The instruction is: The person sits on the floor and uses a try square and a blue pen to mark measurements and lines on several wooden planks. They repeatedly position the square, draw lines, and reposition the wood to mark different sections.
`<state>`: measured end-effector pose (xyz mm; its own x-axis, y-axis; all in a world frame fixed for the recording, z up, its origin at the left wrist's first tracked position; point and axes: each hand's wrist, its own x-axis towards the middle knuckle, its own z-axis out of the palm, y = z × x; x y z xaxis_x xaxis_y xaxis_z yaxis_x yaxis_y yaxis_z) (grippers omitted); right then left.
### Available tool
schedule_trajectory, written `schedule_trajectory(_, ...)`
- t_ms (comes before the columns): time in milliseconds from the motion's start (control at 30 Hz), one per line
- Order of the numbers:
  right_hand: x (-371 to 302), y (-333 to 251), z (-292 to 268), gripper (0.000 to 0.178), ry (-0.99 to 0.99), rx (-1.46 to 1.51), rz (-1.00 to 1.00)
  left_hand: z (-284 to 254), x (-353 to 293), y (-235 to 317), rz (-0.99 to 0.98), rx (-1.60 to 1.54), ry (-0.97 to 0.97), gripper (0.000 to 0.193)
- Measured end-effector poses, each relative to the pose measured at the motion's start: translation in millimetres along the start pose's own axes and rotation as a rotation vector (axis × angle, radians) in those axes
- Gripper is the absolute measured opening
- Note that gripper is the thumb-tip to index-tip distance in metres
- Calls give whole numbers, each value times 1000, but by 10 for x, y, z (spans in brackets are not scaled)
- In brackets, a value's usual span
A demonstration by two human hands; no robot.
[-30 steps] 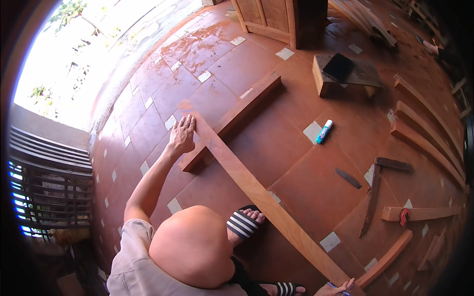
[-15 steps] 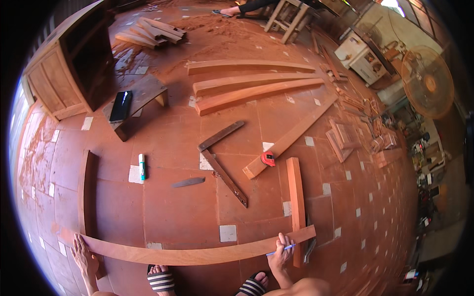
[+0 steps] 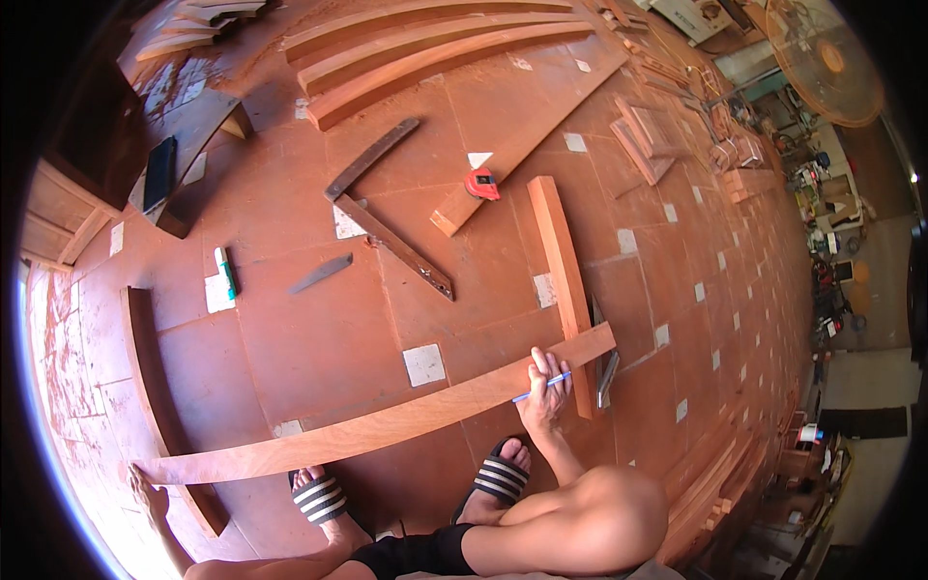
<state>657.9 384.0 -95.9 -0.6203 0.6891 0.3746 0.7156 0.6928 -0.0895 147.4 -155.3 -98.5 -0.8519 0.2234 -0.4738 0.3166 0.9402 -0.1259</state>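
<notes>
We steady the long plank (image 3: 387, 425): left hand (image 3: 147, 481) pressing flat on its far end, right hand (image 3: 546, 387) gripping a blue pencil (image 3: 541, 389) on it. We see no mark; marking appears pending.

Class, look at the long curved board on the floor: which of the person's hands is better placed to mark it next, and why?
Probably the right hand: it holds the blue pencil over the long curved board. The left hand only steadies the board's far end.

Your left hand (image 3: 147, 486) lies flat, arm extended; your right hand (image 3: 544, 391) is closed, fingers curled.
</notes>
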Motion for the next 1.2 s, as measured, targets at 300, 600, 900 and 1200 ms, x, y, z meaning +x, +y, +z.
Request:
schedule_trajectory(300, 215, -51, -129, 27, -72, -21, 14, 77, 65, -197, 13, -6, -16, 97)
schedule_trajectory(600, 440, -35, -229, 31, -162, -3, -57, -53, -2, -156, 104, -53, -12, 99)
schedule_trajectory(900, 402, 8, -159, 24, -60, -28, -179, -1064, -835, 1372, 479, 58, 88, 83)
schedule_trajectory(1200, 689, -362, -671, 48, -55, -291, -449, -943, -980, 1668, 851, -269, 181, 67)
